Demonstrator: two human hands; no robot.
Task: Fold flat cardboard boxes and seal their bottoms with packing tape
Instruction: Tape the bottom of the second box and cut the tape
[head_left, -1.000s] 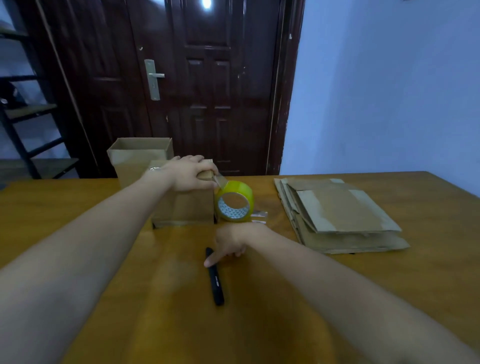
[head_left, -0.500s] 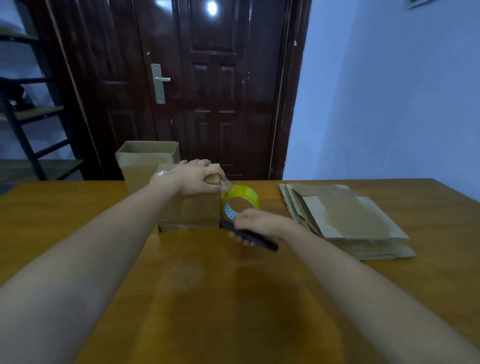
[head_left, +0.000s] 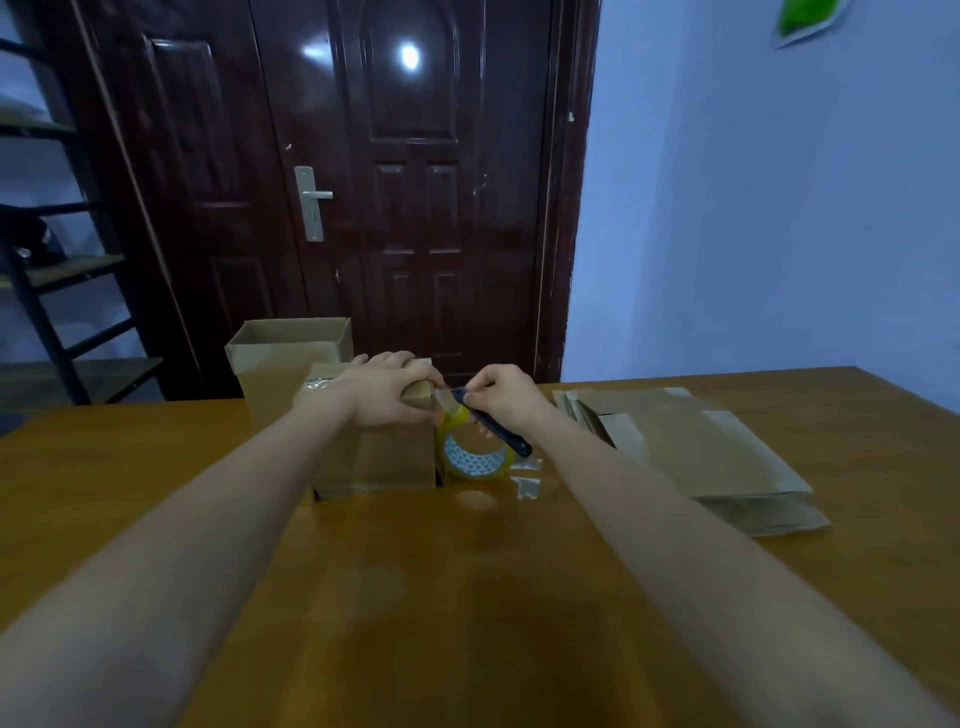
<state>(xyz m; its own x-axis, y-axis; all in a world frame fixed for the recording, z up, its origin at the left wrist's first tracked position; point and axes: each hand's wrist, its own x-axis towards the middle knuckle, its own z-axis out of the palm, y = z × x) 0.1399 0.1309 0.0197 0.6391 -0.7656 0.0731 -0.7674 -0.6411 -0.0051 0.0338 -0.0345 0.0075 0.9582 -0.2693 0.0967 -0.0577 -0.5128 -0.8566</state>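
A folded cardboard box stands upside down on the wooden table. My left hand presses down on its top right edge, over the tape end. A yellow tape roll leans against the box's right side, with a strip of tape running up to the box's top edge. My right hand grips a black utility knife, its tip at the stretched tape strip just right of my left hand.
An open-topped folded box stands behind the first one. A stack of flat cardboard boxes lies to the right. Small scraps of tape lie beside the roll. A dark door is behind the table, a shelf at the left.
My right hand picked the black knife up from the table and raised it to the tape strip at the box's top edge. My left hand stayed on the box.
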